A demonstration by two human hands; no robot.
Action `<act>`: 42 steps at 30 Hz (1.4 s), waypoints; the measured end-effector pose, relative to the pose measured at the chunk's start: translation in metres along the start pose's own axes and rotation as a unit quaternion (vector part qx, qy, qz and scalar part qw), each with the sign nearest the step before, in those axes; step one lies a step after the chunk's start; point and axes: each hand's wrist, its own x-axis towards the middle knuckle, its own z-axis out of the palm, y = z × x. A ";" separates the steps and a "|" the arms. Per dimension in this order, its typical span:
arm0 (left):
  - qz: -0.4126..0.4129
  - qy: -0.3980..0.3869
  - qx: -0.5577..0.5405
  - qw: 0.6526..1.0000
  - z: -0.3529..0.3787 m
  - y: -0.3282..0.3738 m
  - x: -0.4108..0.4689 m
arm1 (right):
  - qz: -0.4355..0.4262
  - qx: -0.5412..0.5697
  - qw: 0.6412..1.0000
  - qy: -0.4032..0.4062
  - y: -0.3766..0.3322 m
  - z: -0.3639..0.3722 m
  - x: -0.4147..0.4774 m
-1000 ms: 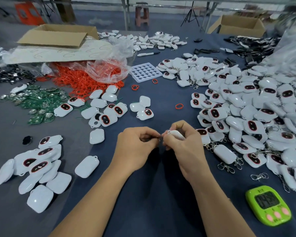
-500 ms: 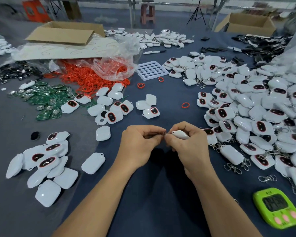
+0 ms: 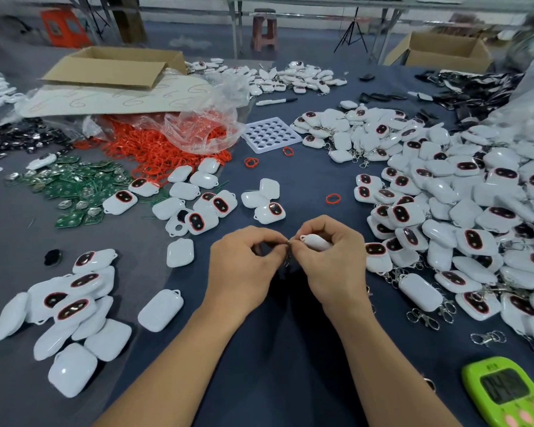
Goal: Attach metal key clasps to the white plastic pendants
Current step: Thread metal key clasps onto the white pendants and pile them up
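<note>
**Item under work.** The white pendant (image 3: pixel 315 241) is held above the table at centre foreground. The right hand (image 3: pixel 332 266) has its fingers curled round the pendant's body, and the loop end points toward the left hand (image 3: pixel 244 268). The left hand pinches what appears to be a small metal clasp (image 3: pixel 287 259) between thumb and forefinger, right at that loop. The piece is tiny and partly covered, so I cannot tell whether it passes through the loop. The two hands meet fingertip to fingertip.

**Surroundings.** Beneath the hands lies the dark blue table cover (image 3: pixel 275 349).
- Right: a large heap of pendants (image 3: pixel 460 217), many with clasps fitted and many showing dark oval windows ringed in red.
- Near edge of that heap: loose clasps (image 3: pixel 487 338).
- Left: a smaller group of pendants (image 3: pixel 68 306).
- Further back: orange rings (image 3: pixel 154 152) spilling from a clear bag, green circuit boards (image 3: pixel 74 186) and a white tray (image 3: pixel 270 135) with round holes.

**Writing.**
- A beige card sheet (image 3: pixel 114 100), beside a cardboard box (image 3: pixel 114 66), carries a hand-drawn "6" repeated across it.
- The green timer (image 3: pixel 506 396) at near right shows digits too blurred to read.
- A marker pen (image 3: pixel 276 101) lies beyond the tray, and its label is illegible.
</note>
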 end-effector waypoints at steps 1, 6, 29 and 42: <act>0.001 0.002 0.003 1.000 0.000 -0.001 0.005 | -0.008 -0.012 1.000 -0.002 0.000 0.002 0.003; -0.029 -0.005 -0.071 0.997 -0.003 -0.010 0.027 | -0.008 -0.024 0.999 -0.022 0.001 0.010 0.020; -0.005 0.007 -0.053 0.999 0.000 -0.007 0.021 | 0.059 0.067 0.995 -0.054 0.002 0.004 0.020; -0.031 -0.092 -0.124 0.987 -0.003 -0.008 0.024 | 0.075 0.062 0.988 -0.117 0.003 -0.004 0.025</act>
